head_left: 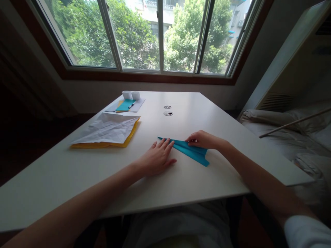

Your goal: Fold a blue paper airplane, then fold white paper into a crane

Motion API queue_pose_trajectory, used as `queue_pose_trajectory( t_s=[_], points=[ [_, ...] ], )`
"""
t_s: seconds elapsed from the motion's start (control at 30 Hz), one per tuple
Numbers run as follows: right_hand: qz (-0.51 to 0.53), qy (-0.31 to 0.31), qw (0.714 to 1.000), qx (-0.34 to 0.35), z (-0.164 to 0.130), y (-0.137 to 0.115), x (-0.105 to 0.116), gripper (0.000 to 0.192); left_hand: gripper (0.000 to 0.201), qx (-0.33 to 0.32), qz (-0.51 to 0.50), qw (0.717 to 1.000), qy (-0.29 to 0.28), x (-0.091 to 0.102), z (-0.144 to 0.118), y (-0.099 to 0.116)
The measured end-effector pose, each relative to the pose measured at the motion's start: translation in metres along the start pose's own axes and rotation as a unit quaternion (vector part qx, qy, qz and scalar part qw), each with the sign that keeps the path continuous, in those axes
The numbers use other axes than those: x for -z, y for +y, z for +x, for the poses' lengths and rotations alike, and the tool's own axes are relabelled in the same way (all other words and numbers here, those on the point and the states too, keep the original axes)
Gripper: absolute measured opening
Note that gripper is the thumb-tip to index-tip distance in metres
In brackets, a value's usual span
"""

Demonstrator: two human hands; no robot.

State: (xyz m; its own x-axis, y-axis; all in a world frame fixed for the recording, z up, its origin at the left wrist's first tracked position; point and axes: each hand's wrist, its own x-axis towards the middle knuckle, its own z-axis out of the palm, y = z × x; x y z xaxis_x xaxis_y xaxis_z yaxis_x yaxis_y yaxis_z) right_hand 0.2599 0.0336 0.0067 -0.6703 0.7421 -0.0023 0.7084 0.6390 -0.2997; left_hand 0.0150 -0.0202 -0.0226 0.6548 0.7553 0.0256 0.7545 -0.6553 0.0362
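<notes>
A folded blue paper (pixel 192 152), long and pointed like a paper plane, lies on the white table in front of me. Its narrow tip points left and away from me. My left hand (pixel 160 156) rests flat with fingers stretched out, the fingertips on the paper near its tip. At the wider end, my right hand (pixel 201 139) pinches the far edge of the paper between thumb and fingers. Part of the paper's far edge is hidden behind these fingers.
To the left lie creased white and yellow sheets (pixel 108 129). Farther back are blue paper (pixel 126 105), a pen (pixel 132 104) and small white boxes (pixel 131 95). Two round inserts (pixel 168 113) sit in the white table (pixel 181 100). A covered seat (pixel 269 137) stands right.
</notes>
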Motion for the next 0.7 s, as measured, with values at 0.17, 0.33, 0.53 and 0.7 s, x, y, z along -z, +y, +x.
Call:
queue_pose_trajectory(
  t_s=[0.17,0.33,0.53,0.7],
  points=[
    [-0.006,-0.003,1.000,0.003,0.000,0.001,-0.001,0.031,0.073,0.035,0.028,0.999,-0.010,-0.005,0.003,-0.003],
    [-0.005,-0.001,1.000,0.004,0.000,0.000,-0.001,0.030,0.072,0.024,0.021,0.999,-0.025,-0.003,0.006,-0.004],
    [0.000,-0.003,1.000,0.007,-0.001,0.002,-0.001,0.031,0.066,0.045,0.010,0.998,-0.030,0.001,0.005,-0.021],
    [0.004,-0.004,1.000,0.005,-0.001,0.003,-0.001,0.031,0.064,0.075,0.036,0.996,-0.033,0.002,0.004,-0.028]
  ],
)
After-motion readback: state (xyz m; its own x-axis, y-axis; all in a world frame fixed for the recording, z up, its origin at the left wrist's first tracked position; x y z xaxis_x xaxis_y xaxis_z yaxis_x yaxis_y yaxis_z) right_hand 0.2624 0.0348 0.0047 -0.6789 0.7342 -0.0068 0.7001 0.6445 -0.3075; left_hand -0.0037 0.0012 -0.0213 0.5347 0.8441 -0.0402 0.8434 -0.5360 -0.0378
